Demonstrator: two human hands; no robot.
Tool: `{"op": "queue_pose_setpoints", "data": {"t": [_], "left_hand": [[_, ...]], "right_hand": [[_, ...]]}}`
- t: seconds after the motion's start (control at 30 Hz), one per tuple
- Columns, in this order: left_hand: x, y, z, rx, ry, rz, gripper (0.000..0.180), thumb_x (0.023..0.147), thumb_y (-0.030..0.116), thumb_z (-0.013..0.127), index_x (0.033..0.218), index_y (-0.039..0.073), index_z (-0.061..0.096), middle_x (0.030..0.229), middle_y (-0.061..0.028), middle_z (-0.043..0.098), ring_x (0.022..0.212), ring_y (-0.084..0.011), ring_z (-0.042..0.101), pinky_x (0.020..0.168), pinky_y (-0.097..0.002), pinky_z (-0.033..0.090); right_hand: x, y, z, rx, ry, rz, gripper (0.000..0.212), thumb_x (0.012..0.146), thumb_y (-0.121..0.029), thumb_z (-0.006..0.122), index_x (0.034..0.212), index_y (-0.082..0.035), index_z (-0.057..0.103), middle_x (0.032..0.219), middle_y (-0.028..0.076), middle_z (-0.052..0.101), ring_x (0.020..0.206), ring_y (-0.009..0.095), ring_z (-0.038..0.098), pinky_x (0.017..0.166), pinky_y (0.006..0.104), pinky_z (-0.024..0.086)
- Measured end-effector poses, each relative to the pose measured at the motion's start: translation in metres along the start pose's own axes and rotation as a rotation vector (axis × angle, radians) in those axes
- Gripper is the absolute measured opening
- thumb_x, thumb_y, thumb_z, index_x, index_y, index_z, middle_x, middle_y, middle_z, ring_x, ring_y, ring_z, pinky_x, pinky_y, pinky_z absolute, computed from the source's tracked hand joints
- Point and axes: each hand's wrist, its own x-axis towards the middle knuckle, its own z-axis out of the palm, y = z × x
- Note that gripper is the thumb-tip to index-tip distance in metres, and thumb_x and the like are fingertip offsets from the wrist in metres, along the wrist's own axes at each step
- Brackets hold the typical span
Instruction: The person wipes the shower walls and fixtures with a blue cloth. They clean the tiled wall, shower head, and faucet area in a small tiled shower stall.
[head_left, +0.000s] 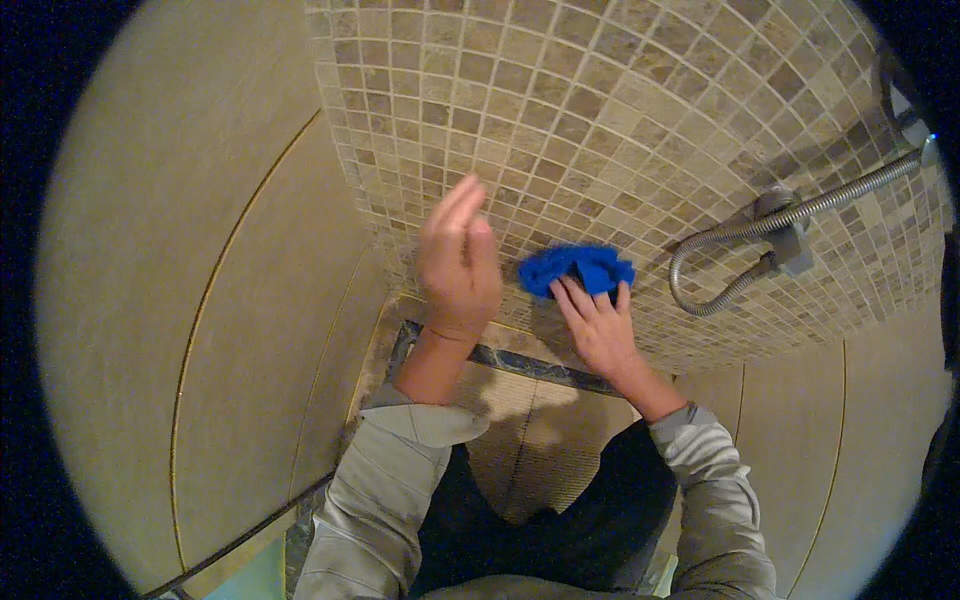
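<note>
A crumpled blue cloth (590,268) lies against the mosaic-tiled wall (560,130), low down and right of the middle. The fingers of my right hand (605,335) hold it there, some of them partly sunk in its folds. To the left, my left hand (460,265) is raised in front of the same tiles, its fingers stretched upward and slightly blurred. It holds nothing, and a gap separates it from the cloth. Whether its fingertips touch the tiles I cannot tell.
On the right, a metal shower hose (690,270) loops from a wall fitting (790,245). A large-panel wall (130,300) stands at the left, another (790,440) at the right. Below my hands, a dark stone strip (540,366) borders the ribbed floor (520,440) between my legs.
</note>
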Motion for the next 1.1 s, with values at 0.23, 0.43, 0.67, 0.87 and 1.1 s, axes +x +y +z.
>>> {"op": "queue_pose_setpoints", "data": {"t": [0.23,0.43,0.67,0.87,1.1], "left_hand": [[0.002,-0.009,-0.013,-0.056,0.314,-0.406,0.029,0.099,0.014,0.061,0.124,-0.001,0.062,0.126,-0.0127,0.058,0.115,-0.0248,0.055,0.102,-0.0377,0.045],[-0.007,0.000,-0.004,-0.011,0.236,-0.334,0.031,0.100,0.017,0.063,0.126,-0.001,0.061,0.119,-0.0085,0.064,0.108,-0.0181,0.057,0.098,-0.0323,0.045],[-0.009,-0.015,-0.007,0.015,0.202,-0.340,0.030,0.101,0.018,0.063,0.125,0.000,0.061,0.115,-0.0077,0.063,0.104,-0.0172,0.057,0.094,-0.0309,0.045],[-0.014,-0.031,-0.005,-0.047,0.262,-0.464,0.030,0.102,0.019,0.061,0.124,0.000,0.062,0.114,-0.0075,0.062,0.104,-0.0182,0.057,0.094,-0.0322,0.045],[-0.002,-0.005,0.008,0.135,0.203,-0.311,0.030,0.102,0.019,0.058,0.125,-0.001,0.061,0.127,-0.0154,0.058,0.120,-0.0274,0.053,0.107,-0.0391,0.039]], "right_hand": [[0.130,-0.086,0.034,0.041,0.094,-0.224,0.053,0.096,-0.027,0.051,0.147,-0.013,0.057,0.155,0.007,0.051,0.142,0.026,0.046,0.118,0.0522,0.028],[0.054,-0.139,0.191,0.014,-0.136,-0.412,0.042,0.098,-0.031,0.050,0.132,-0.015,0.069,0.140,0.008,0.062,0.139,0.027,0.047,0.128,0.0531,0.014],[-0.058,-0.036,0.124,-0.026,-0.365,-0.281,0.048,0.086,-0.020,0.061,0.133,-0.010,0.066,0.140,0.005,0.062,0.115,0.025,0.060,0.118,0.0573,0.031],[0.032,-0.018,0.018,0.047,0.105,-0.017,0.054,0.084,-0.019,0.062,0.138,-0.017,0.064,0.143,0.005,0.060,0.102,0.017,0.064,0.097,0.0523,0.040],[0.137,-0.117,0.128,1.012,0.136,-0.139,0.042,0.091,-0.027,0.057,0.129,-0.011,0.068,0.142,0.010,0.061,0.131,0.033,0.055,0.121,0.0574,0.030]]}}
